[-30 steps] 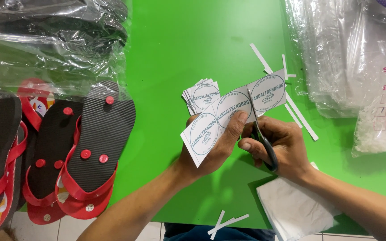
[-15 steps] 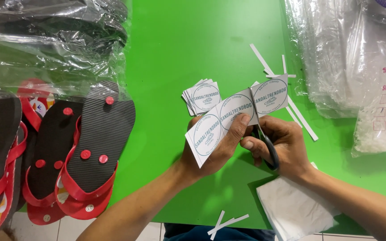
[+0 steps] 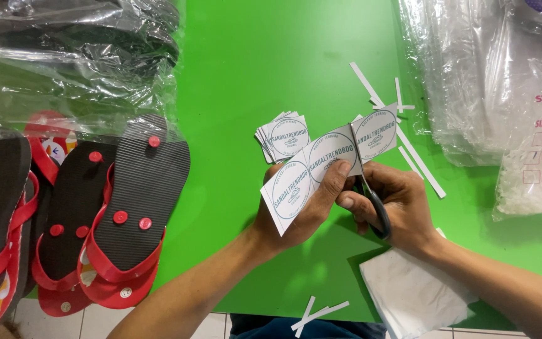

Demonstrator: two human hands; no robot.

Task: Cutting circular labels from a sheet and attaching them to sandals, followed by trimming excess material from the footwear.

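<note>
left hand (image 3: 305, 210) pinching a paper strip (image 3: 330, 160) of round labels, centre of frame | right hand (image 3: 396, 204) closed round black scissors (image 3: 374, 204), blades seemingly at the strip's cut line, partly hidden | stack of cut labels (image 3: 283, 135) just above on green table (image 3: 252, 69) | sandals (image 3: 127, 213) lower left | trimmings (image 3: 403, 129) upper right

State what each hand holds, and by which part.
Left hand: strip of round-printed labels, pinched at its middle. Right hand: scissors, by the handles.
</note>
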